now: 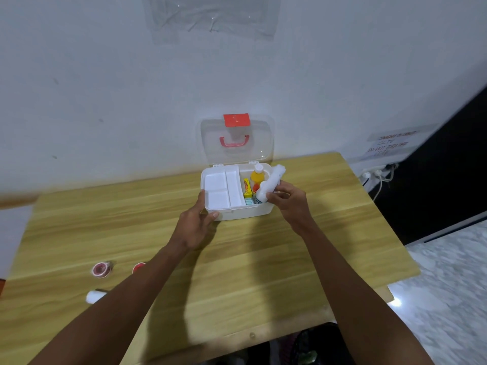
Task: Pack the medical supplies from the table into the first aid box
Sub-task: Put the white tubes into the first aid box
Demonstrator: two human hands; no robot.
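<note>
The white first aid box (247, 213) stands open at the far middle of the wooden table, its clear lid (237, 138) with a red latch leaning against the wall. A white divided tray (222, 189) fills its left half. In the right half stand an orange bottle (257, 177) and a yellow packet (247, 188). My right hand (287, 200) is shut on a white cotton roll (271, 181), tilted over the box's right side. My left hand (196, 222) grips the box's front left corner. A red tape roll (101, 269), a second red roll (138, 266) and a white roll (93, 296) lie near left.
The wooden table (329, 233) ends at a marble floor (448, 299) on the right. A white wall rises just behind the box. Cables and a plug (376, 175) hang at the table's far right corner.
</note>
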